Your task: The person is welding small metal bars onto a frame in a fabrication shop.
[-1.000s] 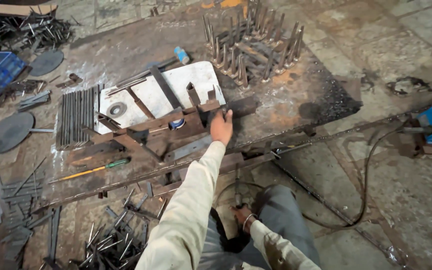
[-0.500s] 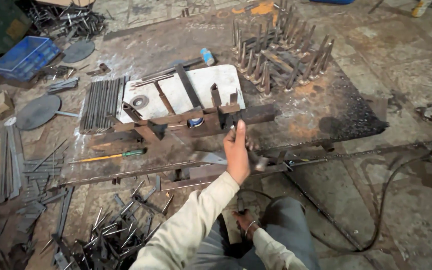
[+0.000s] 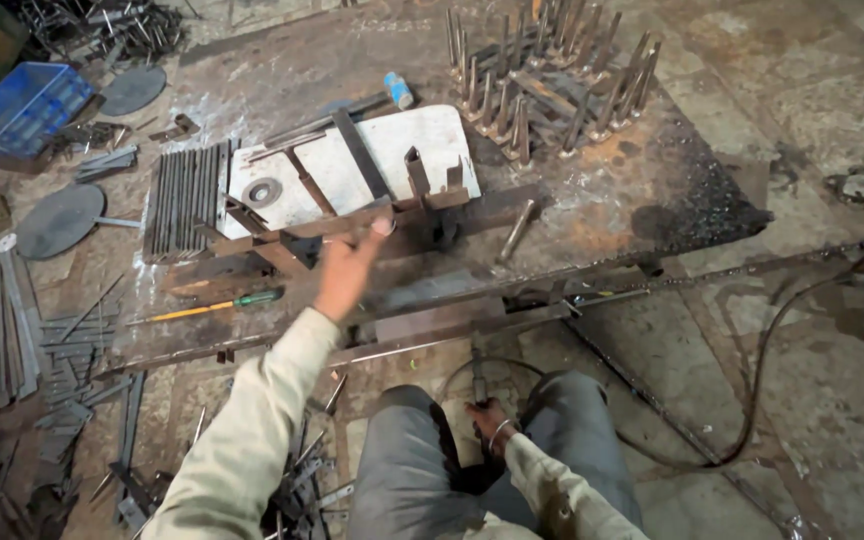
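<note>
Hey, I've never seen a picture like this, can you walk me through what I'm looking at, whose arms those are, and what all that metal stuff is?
There is no machine here: a person wears a camera on the head, so this single view looks down at their own arms and knees. The left hand reaches forward with the fingers spread, over a rusty metal frame made of bars joined together; it grips nothing. The right hand is low between the knees, around a dark handle with a cable running from it; what tool it is I cannot tell. The frame lies on a large steel plate on the floor. Also there: a white board, a bundle of thin rods, a screwdriver with a green and yellow handle, a cluster of upright welded pegs, a round metal disc and a blue crate.
</note>
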